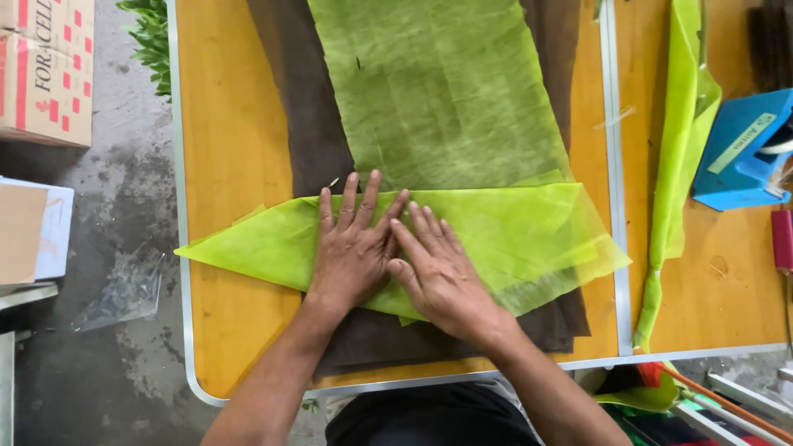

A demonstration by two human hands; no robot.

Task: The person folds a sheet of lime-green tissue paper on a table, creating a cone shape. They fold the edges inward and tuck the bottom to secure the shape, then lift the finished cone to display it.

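On the wooden worktop (231,165), a bright lime sheet (512,231) is lying folded crosswise, its left end tapering to a point past the edge; beneath it a mottled green sheet (438,91) and a brown sheet (306,124) are lying flat. Layering looks done, the fold seems only partly pressed. Both forearms are reaching in from below; left hand (351,248) and right hand (442,277) are resting palm-down side by side, fingers spread flat, gripping nothing, pressing the lime sheet's centre. Blue dispenser (739,153) is sitting far right
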